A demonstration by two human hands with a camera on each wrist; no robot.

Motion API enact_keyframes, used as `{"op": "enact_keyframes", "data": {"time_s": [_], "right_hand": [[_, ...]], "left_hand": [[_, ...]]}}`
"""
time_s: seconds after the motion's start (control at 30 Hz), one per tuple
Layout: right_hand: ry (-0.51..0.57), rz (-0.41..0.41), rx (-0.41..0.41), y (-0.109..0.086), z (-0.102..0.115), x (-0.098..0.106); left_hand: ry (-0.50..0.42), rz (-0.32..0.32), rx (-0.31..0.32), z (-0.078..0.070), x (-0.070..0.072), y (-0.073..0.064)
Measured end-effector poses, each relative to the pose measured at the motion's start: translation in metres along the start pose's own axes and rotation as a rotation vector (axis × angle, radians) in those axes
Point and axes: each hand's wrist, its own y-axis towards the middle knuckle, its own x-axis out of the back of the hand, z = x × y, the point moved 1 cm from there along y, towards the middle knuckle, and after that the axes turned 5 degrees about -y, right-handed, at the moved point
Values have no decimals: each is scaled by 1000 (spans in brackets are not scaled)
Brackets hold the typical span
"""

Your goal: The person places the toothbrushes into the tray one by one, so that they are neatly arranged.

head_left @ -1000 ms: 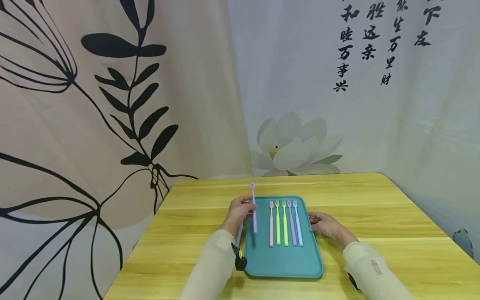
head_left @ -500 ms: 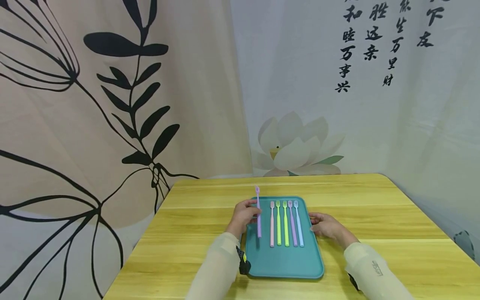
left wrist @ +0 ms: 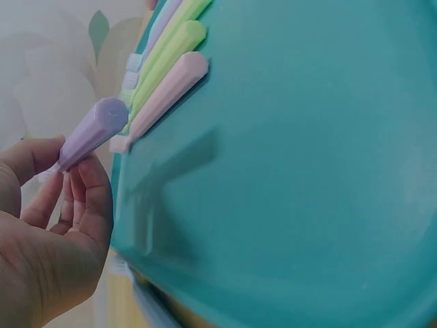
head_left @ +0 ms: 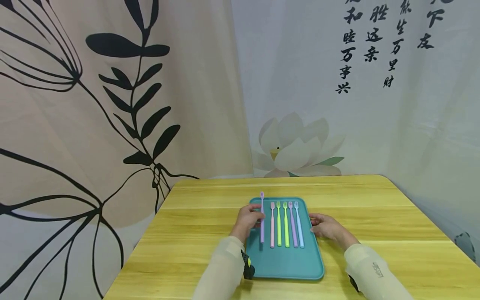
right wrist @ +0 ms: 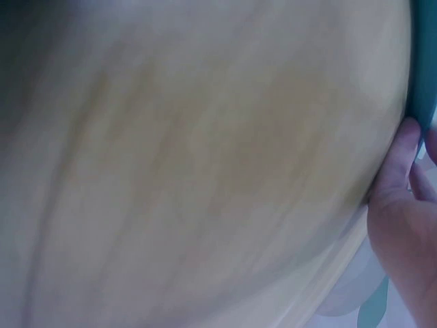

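My left hand (head_left: 248,218) pinches a purple toothbrush (head_left: 262,225) between thumb and fingers. The brush hangs over the left part of a teal tray (head_left: 285,266), its head toward the far edge and its shadow falling on the tray floor in the left wrist view. Beside it a pink toothbrush (head_left: 272,229), two green toothbrushes (head_left: 286,229), a purple one and a blue toothbrush (head_left: 299,229) lie side by side in the tray. My right hand (head_left: 328,227) holds the tray's right rim, thumb against its outer side in the right wrist view.
A light blue toothbrush (left wrist: 153,301) lies on the wooden table (head_left: 187,233) just outside the tray's left edge, hidden behind my left arm in the head view. A printed curtain (head_left: 206,104) hangs behind the table.
My left hand has carried the purple toothbrush rightward and a little nearer, from the tray's left edge toward the pink one. The right hand stays at the rim.
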Motion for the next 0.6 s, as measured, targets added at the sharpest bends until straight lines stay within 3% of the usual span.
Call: {"op": "enact_keyframes", "data": {"time_s": [0.6], "right_hand": [[28,5,-3,-1,2,0]], "left_hand": [[27,-22,0,14,-10,2]]}}
